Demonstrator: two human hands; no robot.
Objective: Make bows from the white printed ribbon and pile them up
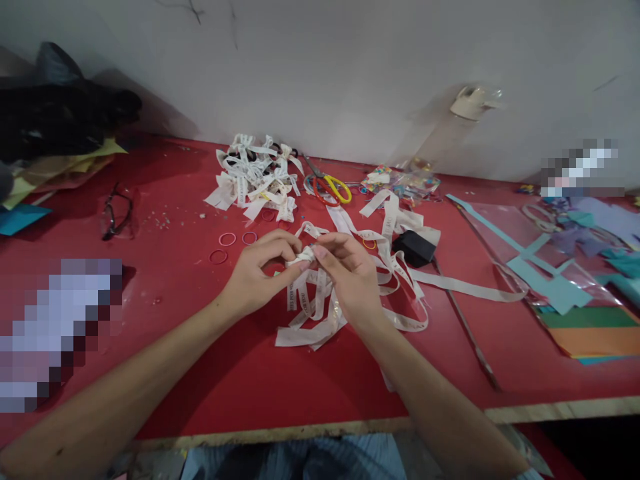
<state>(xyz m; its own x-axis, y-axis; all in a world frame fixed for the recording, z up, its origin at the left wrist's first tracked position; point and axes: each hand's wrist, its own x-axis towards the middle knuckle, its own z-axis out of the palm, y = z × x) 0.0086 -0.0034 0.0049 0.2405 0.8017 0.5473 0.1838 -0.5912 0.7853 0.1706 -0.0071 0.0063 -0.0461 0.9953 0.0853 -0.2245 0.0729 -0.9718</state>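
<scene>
And here at the centre of the dial, just over the red tabletop [200, 373], sits the white printed ribbon [304, 257], bunched small between two sets of fingertips! To work this gather well, the pleats probably want to stay flat and even under steady pressure, with one side anchoring while the other tucks, and the loose tails hanging toward six o'clock kept free of the folds. Now the grip — the left hand [267, 267], coming in from eight o'clock, pinches the bunch's near side, thumb below and curled forefinger above, with barely any gap beyond the cloth itself. The right hand [353, 277], in from four, has thumb and forefinger pressed together at the other end, its remaining fingers loosely curled; exactly how much fabric it has caught is hard to tell. Around them, a heap of ribbon bows [257, 173] at eleven, scissors [327, 187] with red and yellow handles just past twelve, pink rings [227, 239] near nine — and a black block [414, 249] out at three.
</scene>
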